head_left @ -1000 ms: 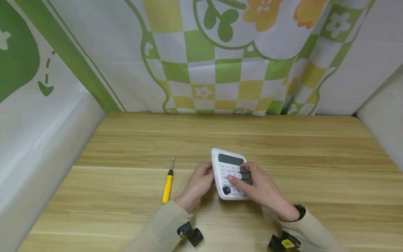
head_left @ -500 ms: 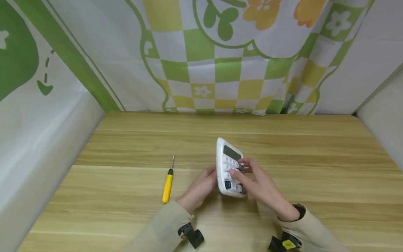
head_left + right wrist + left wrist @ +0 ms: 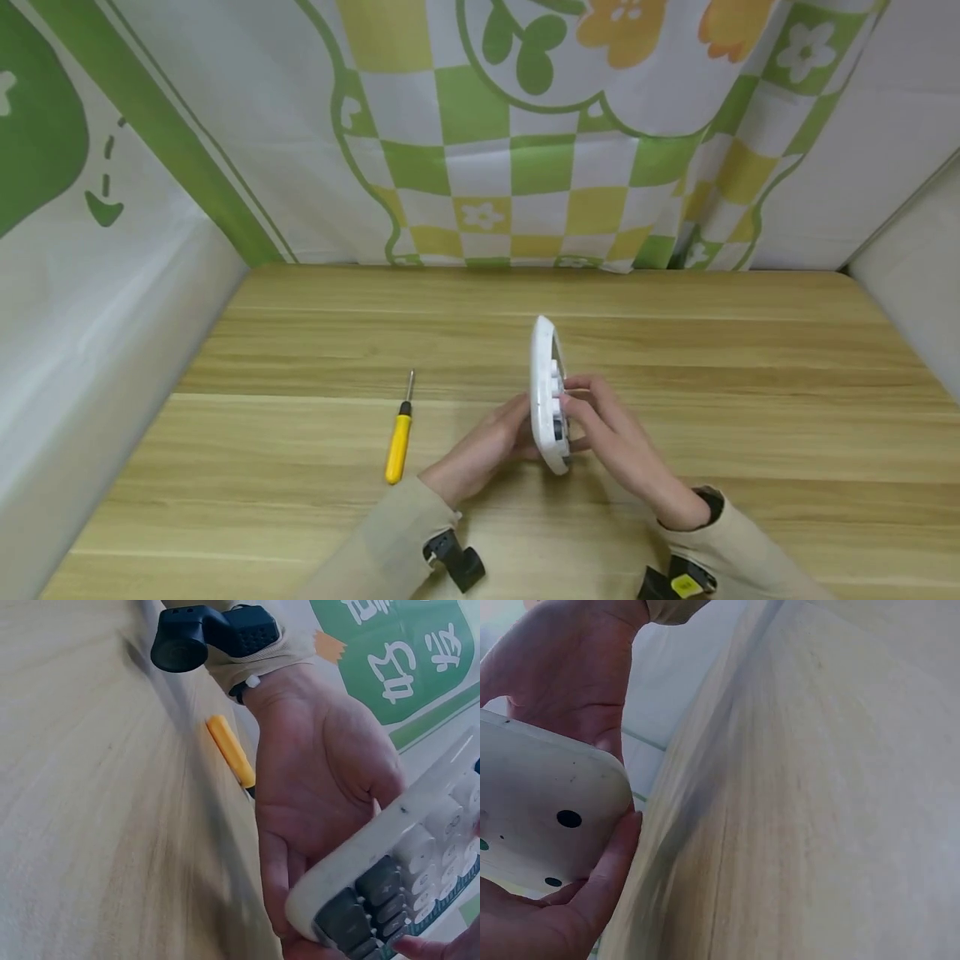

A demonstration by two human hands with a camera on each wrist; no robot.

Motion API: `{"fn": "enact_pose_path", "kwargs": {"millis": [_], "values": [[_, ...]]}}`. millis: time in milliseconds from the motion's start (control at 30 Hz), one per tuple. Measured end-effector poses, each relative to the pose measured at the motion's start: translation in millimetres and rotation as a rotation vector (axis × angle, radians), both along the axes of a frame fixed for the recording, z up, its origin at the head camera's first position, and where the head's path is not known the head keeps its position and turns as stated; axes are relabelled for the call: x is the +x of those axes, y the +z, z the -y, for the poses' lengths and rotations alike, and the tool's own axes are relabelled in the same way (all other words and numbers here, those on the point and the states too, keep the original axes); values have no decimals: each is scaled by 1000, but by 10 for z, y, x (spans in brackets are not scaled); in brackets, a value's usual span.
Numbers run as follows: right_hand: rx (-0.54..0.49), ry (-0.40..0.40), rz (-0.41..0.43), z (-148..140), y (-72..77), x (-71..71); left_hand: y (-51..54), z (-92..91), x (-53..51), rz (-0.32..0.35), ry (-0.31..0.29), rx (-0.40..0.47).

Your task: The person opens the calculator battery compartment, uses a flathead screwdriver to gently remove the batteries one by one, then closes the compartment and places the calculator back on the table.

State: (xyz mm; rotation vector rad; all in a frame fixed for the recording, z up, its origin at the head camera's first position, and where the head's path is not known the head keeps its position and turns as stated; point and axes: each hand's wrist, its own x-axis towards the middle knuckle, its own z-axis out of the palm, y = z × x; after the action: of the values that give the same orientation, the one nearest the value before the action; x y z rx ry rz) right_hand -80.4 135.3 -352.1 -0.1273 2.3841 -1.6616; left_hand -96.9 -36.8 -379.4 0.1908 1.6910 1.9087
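A white calculator (image 3: 542,396) stands nearly on edge between both hands, its keys facing right. My left hand (image 3: 483,446) holds it from the left, with fingers partly hidden behind it. On the key side, the thumb and fingers of my right hand (image 3: 633,454) grip it. The left wrist view shows the calculator's back (image 3: 547,795) with dark round feet. White and dark grey keys on the calculator (image 3: 390,870) show in the right wrist view, above right-hand fingertips (image 3: 424,949).
A yellow-handled screwdriver (image 3: 399,446) lies on the wooden table (image 3: 262,467), left of the hands, its metal tip pointing away. Behind the far edge hangs a green, yellow and white checked curtain (image 3: 480,167). Each forearm has a black device at the wrist.
The calculator has turned from facing up to nearly edge-on and shifted slightly right. My left hand has moved a little right with it, and my right hand keeps hold of the key side.
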Motion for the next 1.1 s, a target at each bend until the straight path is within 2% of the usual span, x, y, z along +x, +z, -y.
{"fn": "enact_pose_path", "kwargs": {"millis": [233,367,467,600,800,1100], "values": [[-63,15,50,-6,38,27,-23,-28,-1,-23,28,-21],[-109,37,68,-12,41,46,-32,-32,3,-20,86,-72],[-152,77,56,-21,49,57,-36,-34,13,-8,131,-59],[-194,151,34,-49,76,67,-30,-28,13,16,163,-24],[-249,219,-22,-140,149,78,-9,-11,2,52,219,-85],[-234,131,33,-234,207,88,9,-15,-17,79,293,-182]]}}
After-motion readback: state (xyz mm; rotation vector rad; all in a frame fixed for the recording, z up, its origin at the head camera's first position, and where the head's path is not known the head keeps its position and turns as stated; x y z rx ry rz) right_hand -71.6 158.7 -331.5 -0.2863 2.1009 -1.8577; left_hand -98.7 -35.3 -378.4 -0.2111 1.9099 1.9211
